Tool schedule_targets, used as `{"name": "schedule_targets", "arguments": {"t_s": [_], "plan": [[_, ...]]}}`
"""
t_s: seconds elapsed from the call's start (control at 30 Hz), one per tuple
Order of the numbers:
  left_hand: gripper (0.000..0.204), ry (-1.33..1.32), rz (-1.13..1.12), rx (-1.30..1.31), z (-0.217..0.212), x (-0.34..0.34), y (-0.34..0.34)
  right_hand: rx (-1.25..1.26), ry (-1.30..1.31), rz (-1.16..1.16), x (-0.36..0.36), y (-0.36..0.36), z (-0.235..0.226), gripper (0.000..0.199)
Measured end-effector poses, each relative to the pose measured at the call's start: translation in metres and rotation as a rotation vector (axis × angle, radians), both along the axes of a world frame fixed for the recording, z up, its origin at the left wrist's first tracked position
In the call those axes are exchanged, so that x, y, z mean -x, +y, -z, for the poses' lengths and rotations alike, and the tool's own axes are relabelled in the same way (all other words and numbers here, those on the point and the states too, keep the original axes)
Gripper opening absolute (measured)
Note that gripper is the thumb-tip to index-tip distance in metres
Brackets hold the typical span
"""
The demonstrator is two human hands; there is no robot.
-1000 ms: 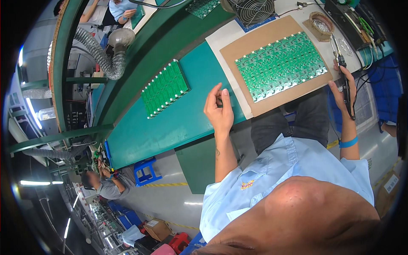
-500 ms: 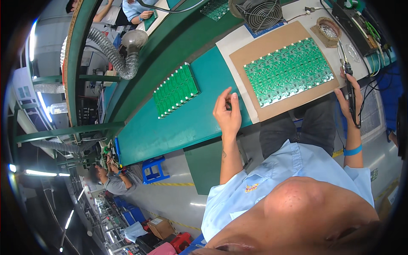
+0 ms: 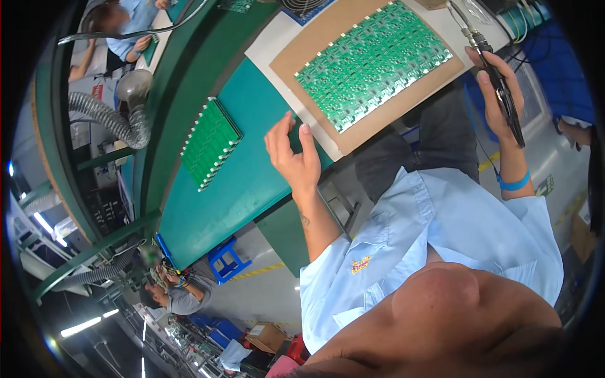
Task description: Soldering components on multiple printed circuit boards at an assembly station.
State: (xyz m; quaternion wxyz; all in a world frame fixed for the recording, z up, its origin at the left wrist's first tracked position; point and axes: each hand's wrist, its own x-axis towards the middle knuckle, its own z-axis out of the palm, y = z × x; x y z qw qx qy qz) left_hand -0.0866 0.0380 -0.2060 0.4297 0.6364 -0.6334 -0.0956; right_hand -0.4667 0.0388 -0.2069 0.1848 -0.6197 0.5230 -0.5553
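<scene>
A soldering iron (image 3: 498, 88) with a black handle and metal front is held in my right hand (image 3: 507, 104), just off the right front corner of the cardboard. Its tip points away from me, beyond the work sheet. A large green circuit board panel (image 3: 378, 63) lies flat on the brown cardboard sheet (image 3: 291, 68). My left hand (image 3: 296, 157) hovers over the table's front edge, left of the cardboard. Its fingers are spread and nothing is in them. Farther left, a stack of green circuit boards (image 3: 211, 145) with white connectors along its edges rests on the teal mat.
White paper (image 3: 265, 47) lies under the cardboard. A fan (image 3: 305, 7) stands behind it, partly cut off. Cables (image 3: 526, 25) run at the far right. A flexible metal duct (image 3: 104, 113) hangs at left. A blue stool (image 3: 228, 259) stands below; co-workers sit at the left.
The whole view has shifted, so the bench appears farther up and left. My left hand's fingers have spread wider. The soldering iron stays in my right hand.
</scene>
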Motion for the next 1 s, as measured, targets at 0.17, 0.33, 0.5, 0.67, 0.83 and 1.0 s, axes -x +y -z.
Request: {"name": "schedule_targets", "arguments": {"t_s": [0.17, 0.33, 0.5, 0.67, 0.83, 1.0], "plan": [[0.037, -0.207, 0.22, 0.088, -0.01, 0.024, -0.003, 0.035, -0.004, -0.129, -0.013, 0.017, -0.031, 0.039], [0.037, -0.288, 0.403, 0.06, -0.02, 0.056, -0.01, 0.072, 0.071, -0.315, -0.029, 0.024, -0.045, 0.034], [0.034, -0.34, 0.453, 0.046, -0.012, 0.064, -0.014, -0.018, 0.126, -0.428, -0.044, 0.039, -0.057, 0.034], [0.031, -0.337, 0.441, 0.041, -0.008, 0.066, -0.014, -0.115, 0.158, -0.456, -0.058, 0.046, -0.058, 0.037], [0.029, -0.337, 0.431, 0.044, -0.009, 0.067, -0.015, -0.135, 0.175, -0.471, -0.065, 0.045, -0.055, 0.04], [0.028, -0.318, 0.434, 0.027, -0.009, 0.063, -0.014, -0.139, 0.175, -0.482, -0.067, 0.043, -0.057, 0.041]]}}
